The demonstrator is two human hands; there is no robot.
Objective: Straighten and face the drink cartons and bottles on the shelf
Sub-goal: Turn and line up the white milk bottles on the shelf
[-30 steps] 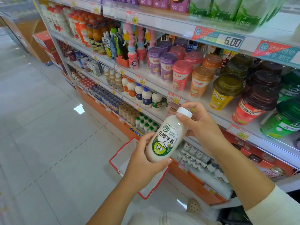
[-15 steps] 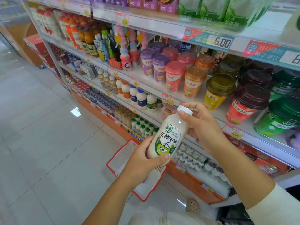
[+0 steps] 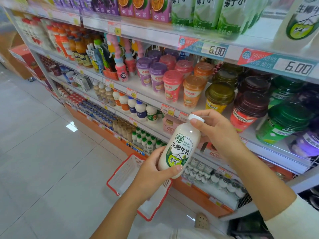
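A white bottle (image 3: 179, 145) is held in front of the shelves, clear of every shelf, and is tilted so that its cap (image 3: 196, 117) points up and to the right. The base is gripped by the left hand (image 3: 150, 171). Its fingers are curled round the far side, and the left thumb (image 3: 177, 168) is laid across the lower edge of the green label, which is turned toward the camera. The neck is pinched by the right hand (image 3: 217, 135). The right thumb (image 3: 196, 122) is pressed just under the cap, and the other fingers are curled behind the cap. Both hands are thus closed on the same bottle, and neither is spread open. Just behind the right fingers, a shelf edge is seen with price tags (image 3: 168, 109) fixed to it. Lidded cups (image 3: 219, 95) stand on that shelf, above and beyond the right fingers. Higher still, on the top shelf, green-and-white cartons (image 3: 229, 14) are lined up, with purple cartons (image 3: 103, 5) to their left. Beyond the left fingers, to the left of the cap, small bottles (image 3: 139, 109) are ranked in a row on a lower shelf. Below the left hand, a red-rimmed basket (image 3: 119, 173) shows against the floor tiles.
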